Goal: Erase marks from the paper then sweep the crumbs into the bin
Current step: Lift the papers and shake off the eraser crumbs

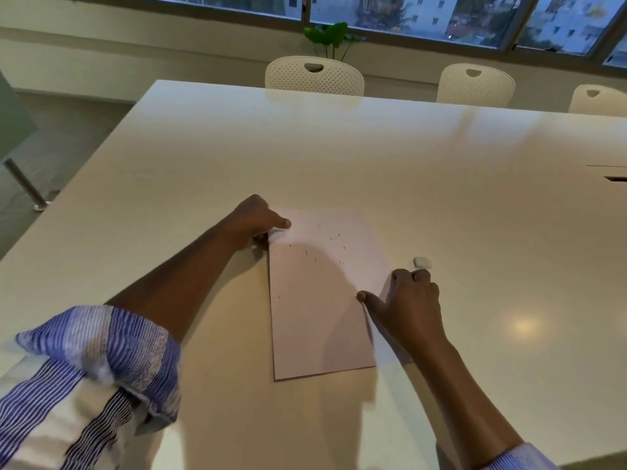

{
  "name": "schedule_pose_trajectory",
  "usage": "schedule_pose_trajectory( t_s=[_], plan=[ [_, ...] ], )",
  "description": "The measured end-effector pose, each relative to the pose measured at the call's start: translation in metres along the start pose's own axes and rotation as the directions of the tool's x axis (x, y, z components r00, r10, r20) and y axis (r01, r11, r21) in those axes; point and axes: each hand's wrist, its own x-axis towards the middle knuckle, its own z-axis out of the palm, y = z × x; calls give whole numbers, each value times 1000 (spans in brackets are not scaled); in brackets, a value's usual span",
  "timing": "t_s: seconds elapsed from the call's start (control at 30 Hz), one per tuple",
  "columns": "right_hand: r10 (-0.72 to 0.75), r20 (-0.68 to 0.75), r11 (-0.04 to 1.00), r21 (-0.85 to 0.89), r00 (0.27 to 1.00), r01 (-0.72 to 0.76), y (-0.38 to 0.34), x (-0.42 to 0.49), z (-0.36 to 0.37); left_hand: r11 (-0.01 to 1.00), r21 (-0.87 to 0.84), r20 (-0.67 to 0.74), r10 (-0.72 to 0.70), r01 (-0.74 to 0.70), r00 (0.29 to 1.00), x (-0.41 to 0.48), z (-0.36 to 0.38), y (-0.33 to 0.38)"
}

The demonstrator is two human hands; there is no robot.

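Observation:
A pale sheet of paper (319,300) lies flat on the white table (373,157), with small dark eraser crumbs (315,256) scattered over its upper half. My left hand (254,220) pinches the paper's upper left edge, thumb on top. My right hand (407,307) grips the right edge, thumb resting on the sheet and fingers curled at the side. A small white eraser (421,262) lies on the table just beyond my right hand, touching neither hand. No bin is in view.
Three white perforated chairs (315,76) stand along the table's far side, with a green plant (330,37) and windows behind. The table's left edge drops to the floor by a metal leg (25,184). A cable slot (615,178) sits at the far right.

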Motion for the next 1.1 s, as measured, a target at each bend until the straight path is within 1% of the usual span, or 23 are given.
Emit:
schedule_pose_trajectory(
  t_s=[0.07, 0.1, 0.17, 0.2, 0.23, 0.3, 0.4, 0.47, 0.57, 0.63, 0.67, 0.73, 0.83, 0.87, 0.93, 1.0, 1.07, 1.1],
  plan=[
    [-1, 1, 1000, 18, 1000, 1, -5, -2, 1, 981, -181, -41, -76, 67, 996, -8, 2, -10],
    [-11, 3, 999, 35, 1000, 11, -7, -3, 1, 967, -236, -70, -112, 93, 991, -13, 3, -15],
    [-36, 2, 997, 66, 999, 36, -12, -4, 3, 957, -255, -126, -176, 140, 976, -23, 6, -24],
    [-61, 8, 995, 84, 998, 61, -16, -5, 4, 955, -258, -163, -194, 148, 967, -32, 6, -29],
    [-70, 13, 993, 97, 997, 68, -18, -5, 6, 956, -254, -171, -195, 148, 966, -36, 7, -33],
    [-109, 23, 985, 135, 994, 105, -24, -5, 11, 961, -248, -204, -178, 125, 963, -47, 6, -42],
    [-187, 49, 966, 189, 981, 175, -34, -3, 17, 967, -239, -292, -156, 86, 943, -67, -2, -56],
    [-212, 81, 948, 257, 974, 185, -43, -1, 19, 950, -306, -332, -159, 53, 930, -76, -13, -68],
    [-212, 128, 907, 396, 969, 146, -59, 6, 17, 901, -434, -351, -159, -10, 923, -86, -32, -86],
    [-201, 135, 852, 512, 970, 105, -71, 13, 15, 888, -458, -370, -143, -46, 918, -89, -48, -95],
    [-194, 134, 811, 579, 972, 82, -85, 16, 15, 876, -478, -373, -131, -69, 918, -91, -60, -98],
    [-190, 182, 703, 711, 965, 5, -110, 20, 12, 847, -519, -369, -102, -114, 924, -93, -80, -105],
    [-281, 322, 525, 840, 904, -135, -155, 19, 5, 829, -533, -389, -64, -168, 919, -94, -115, -111],
    [-327, 336, 487, 861, 883, -148, -164, 18, 2, 824, -535, -394, -49, -186, 918, -94, -122, -111],
    [-380, 280, 476, 876, 881, -73, -189, 13, -4, 803, -547, -408, -7, -238, 913, -96, -145, -112],
    [-382, 208, 408, 912, 900, -37, -211, 8, -10, 783, -544, -441, 41, -303, 897, -101, -169, -110],
    [-389, 133, 336, 942, 912, 5, -229, 1, -17, 812, -457, -520, 88, -363, 850, -108, -188, -103],
    [-386, 82, 323, 945, 919, 51, -237, -3, -20, 819, -414, -557, 117, -397, 822, -114, -197, -99]
  ],
)
